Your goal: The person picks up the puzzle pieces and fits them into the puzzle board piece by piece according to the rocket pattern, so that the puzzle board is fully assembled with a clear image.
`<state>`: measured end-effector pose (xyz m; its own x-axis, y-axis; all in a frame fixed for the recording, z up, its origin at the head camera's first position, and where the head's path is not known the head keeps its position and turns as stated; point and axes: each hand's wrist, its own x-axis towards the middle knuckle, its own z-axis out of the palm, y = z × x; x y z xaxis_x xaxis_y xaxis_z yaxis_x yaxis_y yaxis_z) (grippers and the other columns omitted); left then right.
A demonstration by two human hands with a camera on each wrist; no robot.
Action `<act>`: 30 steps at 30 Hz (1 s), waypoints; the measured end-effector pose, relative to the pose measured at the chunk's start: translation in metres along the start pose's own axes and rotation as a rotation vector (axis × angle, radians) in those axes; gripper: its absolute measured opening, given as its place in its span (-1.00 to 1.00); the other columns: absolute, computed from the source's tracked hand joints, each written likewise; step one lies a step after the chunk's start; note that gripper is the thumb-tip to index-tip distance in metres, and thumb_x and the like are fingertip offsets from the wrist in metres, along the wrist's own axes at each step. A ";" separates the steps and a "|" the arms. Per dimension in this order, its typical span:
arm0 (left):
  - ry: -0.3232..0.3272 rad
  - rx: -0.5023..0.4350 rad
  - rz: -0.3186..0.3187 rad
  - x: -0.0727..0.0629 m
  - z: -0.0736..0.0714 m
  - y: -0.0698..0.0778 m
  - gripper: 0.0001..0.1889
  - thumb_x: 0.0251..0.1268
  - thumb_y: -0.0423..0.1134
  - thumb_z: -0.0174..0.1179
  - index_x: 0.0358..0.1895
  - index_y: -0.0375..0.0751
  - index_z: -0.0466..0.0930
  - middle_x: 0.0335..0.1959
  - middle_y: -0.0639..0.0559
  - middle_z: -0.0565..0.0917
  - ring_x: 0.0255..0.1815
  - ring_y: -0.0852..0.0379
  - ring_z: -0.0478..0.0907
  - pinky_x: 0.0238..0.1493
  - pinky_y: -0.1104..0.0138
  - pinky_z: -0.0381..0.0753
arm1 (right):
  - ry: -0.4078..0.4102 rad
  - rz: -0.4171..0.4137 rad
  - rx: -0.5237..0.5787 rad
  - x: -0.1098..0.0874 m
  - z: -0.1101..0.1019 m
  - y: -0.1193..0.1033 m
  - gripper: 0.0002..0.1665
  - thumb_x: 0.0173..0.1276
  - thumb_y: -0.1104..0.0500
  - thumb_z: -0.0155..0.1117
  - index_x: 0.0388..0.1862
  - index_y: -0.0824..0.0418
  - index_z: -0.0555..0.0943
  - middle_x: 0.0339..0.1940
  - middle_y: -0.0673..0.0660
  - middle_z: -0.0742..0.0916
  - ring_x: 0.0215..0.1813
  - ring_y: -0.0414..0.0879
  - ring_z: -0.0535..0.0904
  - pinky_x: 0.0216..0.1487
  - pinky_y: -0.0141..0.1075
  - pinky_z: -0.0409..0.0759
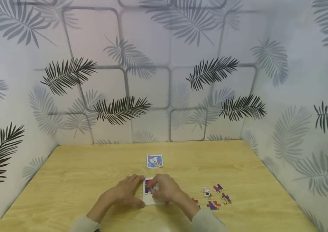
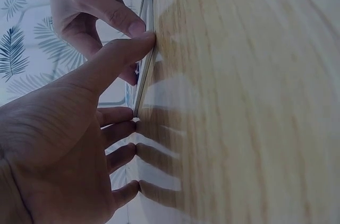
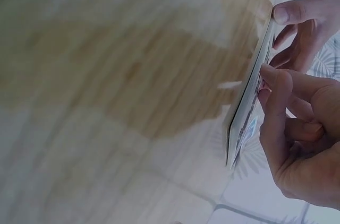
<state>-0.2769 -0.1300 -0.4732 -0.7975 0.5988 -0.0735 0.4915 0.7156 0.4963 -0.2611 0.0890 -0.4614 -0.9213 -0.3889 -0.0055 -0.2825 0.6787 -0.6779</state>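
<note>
Pale left sleeve (image 1: pixel 83 224) comes nearest the camera, and out of it reaches the left hand (image 1: pixel 125 191), held wide, thumb and fingers spread well apart. Its thumb touches the near left corner of a white-bordered puzzle board (image 1: pixel 153 202), and its fingertips reach the far left corner; in the left wrist view the other fingertips rest on the wooden surface (image 1: pixel 94 167). The board lies about midway between the surface's left and right edges, with coloured pieces (image 1: pixel 147 185) inside its border at the left. Straight beyond it, between the board and the surface's far edge, is a small square picture card (image 1: pixel 154 161) in blue, white and red. From the right comes the right hand (image 1: pixel 166 188), fingers curled down over the board, thumb and forefinger narrowly apart at the pieces; I cannot tell whether they pinch one. Right sleeve (image 1: pixel 208 221) follows. Then, toward the surface's right edge but well short of it, loose pieces lie apart: a red one (image 1: pixel 195 202) partly behind the wrist, a white one (image 1: pixel 206 192), a purple-and-orange one (image 1: pixel 213 205), a red-and-purple one (image 1: pixel 218 188), and a purple-and-yellow one (image 1: pixel 226 198) furthest right.
</note>
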 end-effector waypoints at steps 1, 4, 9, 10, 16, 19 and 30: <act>0.001 0.000 -0.007 0.000 -0.002 0.001 0.03 0.09 0.23 0.49 0.52 -0.27 0.26 0.50 -0.27 0.35 0.53 -0.43 0.20 0.44 -0.41 0.21 | 0.003 -0.017 -0.038 0.000 0.000 -0.001 -0.58 0.04 0.48 0.53 -0.10 0.18 0.83 0.04 0.15 0.74 0.08 0.22 0.67 -0.43 -0.23 0.77; 0.004 0.005 -0.020 0.001 -0.006 0.002 0.02 0.10 0.20 0.50 0.52 -0.27 0.26 0.51 -0.27 0.34 0.54 -0.43 0.20 0.45 -0.41 0.19 | 0.015 -0.069 -0.149 0.001 -0.001 -0.003 -0.63 0.09 0.38 0.55 -0.08 0.14 0.84 0.01 0.09 0.76 0.10 0.11 0.68 -0.04 -0.09 0.77; -0.003 0.006 -0.022 0.004 -0.004 -0.004 0.04 0.06 0.24 0.51 0.52 -0.23 0.26 0.50 -0.26 0.34 0.53 -0.44 0.19 0.46 -0.40 0.18 | 0.009 -0.079 -0.175 0.001 0.000 -0.003 -0.70 0.18 0.25 0.55 -0.08 0.11 0.84 -0.02 0.06 0.76 0.05 0.04 0.68 0.09 0.02 0.68; -0.007 0.006 -0.024 0.004 -0.002 -0.006 0.04 0.05 0.26 0.50 0.52 -0.21 0.26 0.51 -0.25 0.34 0.54 -0.43 0.19 0.47 -0.39 0.18 | 0.002 -0.074 -0.156 0.000 0.000 -0.002 -0.71 0.20 0.25 0.55 -0.07 0.11 0.84 -0.02 0.06 0.76 0.05 0.04 0.68 0.10 0.02 0.68; -0.004 -0.021 -0.018 0.006 0.005 -0.011 0.08 0.01 0.32 0.50 0.53 -0.19 0.26 0.50 -0.23 0.35 0.54 -0.41 0.20 0.49 -0.37 0.18 | -0.055 -0.097 0.024 -0.004 -0.005 0.010 -0.75 0.36 0.22 0.45 0.01 0.19 0.79 0.13 0.15 0.75 0.27 0.25 0.60 0.08 0.16 0.72; 0.007 -0.014 -0.008 0.007 0.006 -0.012 0.06 0.01 0.28 0.51 0.52 -0.19 0.27 0.49 -0.23 0.35 0.53 -0.41 0.21 0.46 -0.39 0.21 | -0.088 -0.108 0.117 -0.006 -0.011 0.015 -0.71 0.45 0.16 0.36 0.09 0.21 0.76 0.23 0.22 0.72 0.25 0.29 0.61 -0.17 0.04 0.79; 0.013 -0.010 -0.007 0.008 0.007 -0.012 0.02 0.01 0.16 0.55 0.49 -0.22 0.29 0.46 -0.23 0.38 0.52 -0.39 0.23 0.46 -0.37 0.22 | -0.146 -0.061 0.313 -0.018 -0.034 0.025 -0.59 0.47 0.16 0.34 0.26 0.21 0.67 0.36 0.27 0.62 0.06 0.11 0.65 -0.53 -0.07 0.76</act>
<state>-0.2869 -0.1316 -0.4856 -0.8052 0.5894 -0.0658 0.4827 0.7158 0.5047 -0.2606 0.1337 -0.4532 -0.8508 -0.5233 -0.0481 -0.2190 0.4363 -0.8727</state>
